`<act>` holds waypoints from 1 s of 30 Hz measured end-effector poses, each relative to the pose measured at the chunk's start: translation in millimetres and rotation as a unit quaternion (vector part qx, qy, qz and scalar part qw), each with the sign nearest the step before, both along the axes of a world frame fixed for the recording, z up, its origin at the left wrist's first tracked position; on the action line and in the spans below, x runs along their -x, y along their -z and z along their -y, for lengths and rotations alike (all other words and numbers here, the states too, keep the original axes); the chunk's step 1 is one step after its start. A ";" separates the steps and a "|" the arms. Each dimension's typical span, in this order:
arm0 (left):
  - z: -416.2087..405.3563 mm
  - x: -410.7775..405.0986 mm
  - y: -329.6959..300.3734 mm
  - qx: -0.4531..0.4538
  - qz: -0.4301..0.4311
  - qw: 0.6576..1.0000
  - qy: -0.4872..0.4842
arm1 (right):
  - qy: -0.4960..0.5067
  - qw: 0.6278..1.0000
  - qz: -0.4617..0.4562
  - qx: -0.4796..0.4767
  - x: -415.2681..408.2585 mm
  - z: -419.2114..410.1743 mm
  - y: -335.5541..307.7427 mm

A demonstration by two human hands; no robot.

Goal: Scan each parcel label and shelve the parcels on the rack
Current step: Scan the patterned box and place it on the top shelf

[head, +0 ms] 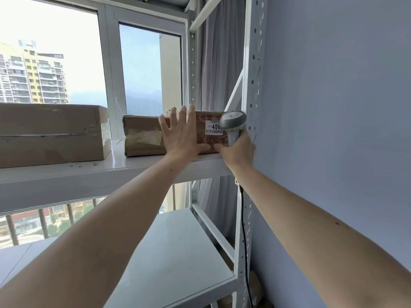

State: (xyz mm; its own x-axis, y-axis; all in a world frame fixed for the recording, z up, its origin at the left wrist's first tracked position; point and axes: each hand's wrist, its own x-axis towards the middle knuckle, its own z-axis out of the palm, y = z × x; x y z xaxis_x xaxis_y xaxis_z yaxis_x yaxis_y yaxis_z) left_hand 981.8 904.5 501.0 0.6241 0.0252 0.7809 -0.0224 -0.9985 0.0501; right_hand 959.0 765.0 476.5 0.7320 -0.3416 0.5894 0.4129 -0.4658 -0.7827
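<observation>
Head view: you are pressing your flat left hand (180, 138) on the shelved parcel (144, 135) beside the larger box (52, 134), right hand (239, 150) gripping the scanner (233, 124), so shelving looks nearly done.

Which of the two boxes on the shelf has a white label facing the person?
The smaller box at the right end, under the left hand. The bigger box further left shows only plain cardboard and tape.

From my feed: the scanner (233, 123) covers the label's (214, 128) last digit; the larger box (51, 134) runs off frame left.
</observation>
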 end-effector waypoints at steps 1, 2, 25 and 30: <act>0.3 2.6 2.8 0.013 0.011 1.000 0.013 | 0.001 1.000 0.005 -0.002 3.4 0.6 0.3; 1.1 6.2 5.8 0.023 0.023 0.999 0.025 | 0.003 1.000 0.009 -0.003 7.6 1.6 1.2; 136.7 140.9 151.7 0.127 0.020 0.909 0.396 | 0.194 0.954 -0.075 -0.217 208.7 101.6 130.8; 165.3 181.6 198.3 0.128 -0.050 0.879 0.457 | 0.259 0.926 -0.110 -0.251 276.7 119.0 169.4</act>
State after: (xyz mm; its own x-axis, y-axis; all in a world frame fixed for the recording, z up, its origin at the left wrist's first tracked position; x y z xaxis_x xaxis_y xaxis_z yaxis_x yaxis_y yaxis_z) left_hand 800.2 739.2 302.7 0.5394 -0.3557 0.7633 -0.7924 -0.5210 0.3172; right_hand 682.3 646.0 307.1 0.4769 -0.8711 0.1171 0.0411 -0.1109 -0.9930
